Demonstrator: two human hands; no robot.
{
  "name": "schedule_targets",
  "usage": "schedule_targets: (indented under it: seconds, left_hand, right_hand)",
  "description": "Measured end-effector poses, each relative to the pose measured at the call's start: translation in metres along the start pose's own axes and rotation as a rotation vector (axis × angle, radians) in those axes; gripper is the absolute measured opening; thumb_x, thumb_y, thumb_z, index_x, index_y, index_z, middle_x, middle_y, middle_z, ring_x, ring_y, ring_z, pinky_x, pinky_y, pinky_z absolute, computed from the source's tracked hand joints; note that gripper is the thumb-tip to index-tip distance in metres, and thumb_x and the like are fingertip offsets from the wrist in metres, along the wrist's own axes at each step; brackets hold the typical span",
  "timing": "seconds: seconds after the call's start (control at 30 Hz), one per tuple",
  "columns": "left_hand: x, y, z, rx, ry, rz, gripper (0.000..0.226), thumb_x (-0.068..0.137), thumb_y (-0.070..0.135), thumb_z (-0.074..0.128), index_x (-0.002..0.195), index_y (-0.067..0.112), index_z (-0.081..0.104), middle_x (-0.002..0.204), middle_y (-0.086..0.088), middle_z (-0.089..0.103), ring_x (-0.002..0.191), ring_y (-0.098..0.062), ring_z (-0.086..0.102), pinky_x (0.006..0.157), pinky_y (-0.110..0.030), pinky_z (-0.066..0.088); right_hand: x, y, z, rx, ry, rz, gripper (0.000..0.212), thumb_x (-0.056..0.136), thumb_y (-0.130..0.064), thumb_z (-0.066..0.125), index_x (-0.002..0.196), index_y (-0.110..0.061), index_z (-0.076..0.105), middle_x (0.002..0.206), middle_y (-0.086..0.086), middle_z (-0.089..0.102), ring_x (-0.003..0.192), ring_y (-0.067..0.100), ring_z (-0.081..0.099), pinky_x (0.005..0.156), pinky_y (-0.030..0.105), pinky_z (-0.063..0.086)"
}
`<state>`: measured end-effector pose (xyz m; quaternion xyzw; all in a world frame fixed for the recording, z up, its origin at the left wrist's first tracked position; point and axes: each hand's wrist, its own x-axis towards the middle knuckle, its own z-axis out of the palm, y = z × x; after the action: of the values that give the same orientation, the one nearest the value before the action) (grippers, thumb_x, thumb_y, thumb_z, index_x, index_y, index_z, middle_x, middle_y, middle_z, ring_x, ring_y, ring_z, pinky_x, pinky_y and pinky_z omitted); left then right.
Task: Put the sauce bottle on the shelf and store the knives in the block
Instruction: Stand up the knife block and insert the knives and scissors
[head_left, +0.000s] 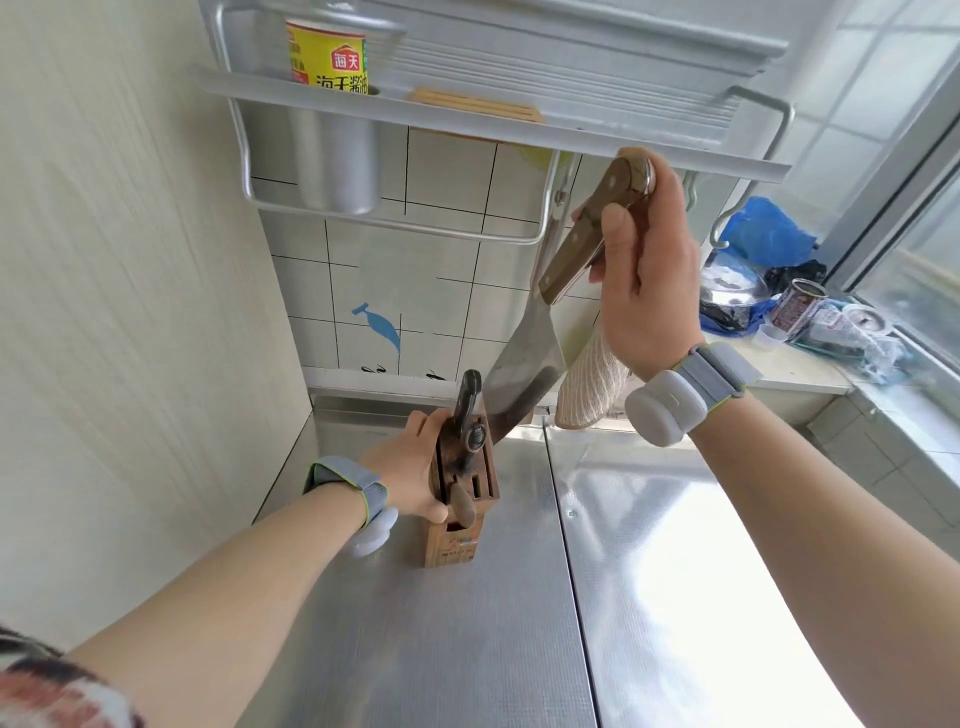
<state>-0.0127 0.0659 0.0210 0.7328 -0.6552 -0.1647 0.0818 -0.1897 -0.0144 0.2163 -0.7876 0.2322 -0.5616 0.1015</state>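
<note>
A wooden knife block stands on the steel counter. My left hand grips its left side near the top. Black scissors and a brown handle stick out of its slots. My right hand holds a cleaver by its wooden handle, tilted, with the wide blade pointing down to the block's back right corner. Whether the blade tip sits in a slot is hidden. The yellow-labelled sauce bottle stands on the metal wall shelf at the upper left.
A steel cup hangs in the shelf's rail. A metal spatula and a striped cloth mitt hang behind the cleaver. Blue and black bags and a tin crowd the right ledge by the window. A wall is close on the left.
</note>
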Motion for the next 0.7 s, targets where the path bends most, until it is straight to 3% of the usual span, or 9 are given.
schedule_targets:
  seconds: [0.4,0.57,0.7]
  left_hand:
    - [-0.003,0.004,-0.005,-0.039,-0.012,0.030,0.104,0.057,0.029,0.080,0.139,0.020,0.016,0.122,-0.005,0.032,0.088,-0.030,0.061,0.074,-0.038,0.054]
    - [-0.003,0.003,-0.004,-0.025,0.000,0.014,0.102,0.055,0.030,0.079,0.137,0.020,0.019,0.122,-0.006,0.033,0.082,-0.030,0.060,0.072,-0.037,0.053]
    - [-0.001,0.001,-0.002,-0.035,-0.008,0.014,0.105,0.054,0.031,0.080,0.138,0.022,0.017,0.123,-0.005,0.031,0.075,-0.026,0.055,0.071,-0.035,0.052]
  right_hand:
    - [-0.022,-0.007,0.003,-0.005,-0.042,0.046,0.034,0.099,-0.008,0.037,0.128,0.007,0.041,0.088,0.014,0.069,0.066,0.023,0.065,0.056,0.041,0.055]
    - [-0.023,-0.003,0.001,-0.008,-0.048,0.028,0.035,0.098,-0.010,0.036,0.128,0.007,0.041,0.086,0.003,0.066,0.058,-0.002,0.054,0.056,0.035,0.053]
    - [-0.026,0.001,-0.001,-0.015,-0.033,0.034,0.037,0.098,-0.013,0.036,0.129,0.007,0.040,0.086,0.013,0.069,0.057,0.011,0.057,0.056,0.043,0.053]
